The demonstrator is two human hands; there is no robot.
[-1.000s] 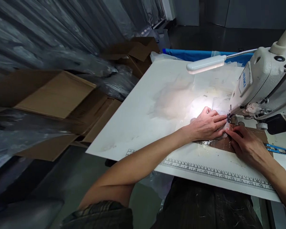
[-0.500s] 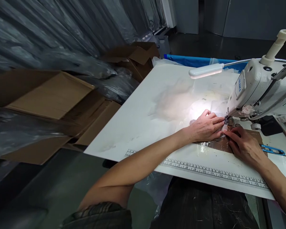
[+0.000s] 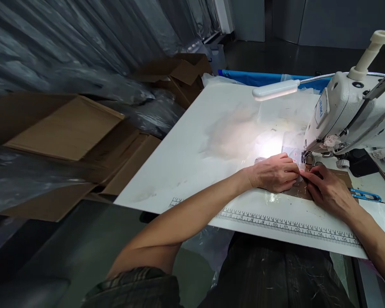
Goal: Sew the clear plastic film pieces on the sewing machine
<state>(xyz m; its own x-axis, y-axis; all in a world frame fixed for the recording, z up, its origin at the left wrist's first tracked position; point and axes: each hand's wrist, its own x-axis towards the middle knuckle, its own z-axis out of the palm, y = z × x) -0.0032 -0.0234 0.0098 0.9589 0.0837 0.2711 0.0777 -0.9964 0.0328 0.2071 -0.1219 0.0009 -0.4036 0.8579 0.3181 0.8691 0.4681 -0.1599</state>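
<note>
A thin, pale translucent piece (image 3: 293, 149) with small pinkish marks lies beside the presser foot (image 3: 305, 158) of a white sewing machine (image 3: 333, 111). My left hand (image 3: 276, 173) has its fingers curled in at the near edge of this piece, just left of the foot. From the other side, my right hand (image 3: 330, 190) pinches that same edge between thumb and forefinger, close to the left fingertips. Both hands rest low over the machine bed. My left fingers cover part of the piece.
A lit lamp (image 3: 276, 90) hangs over the white table (image 3: 186, 154). Blue thread snips (image 3: 365, 195) and a black flat object (image 3: 361, 163) lie at the right. A ruler scale (image 3: 276, 224) runs along the front edge. Open cardboard boxes (image 3: 67, 128) stand left.
My left hand has drawn back slightly from the foot, and its flat fingers have curled inward. More of the translucent piece shows. My right hand stays at the edge. The view has shifted slightly.
</note>
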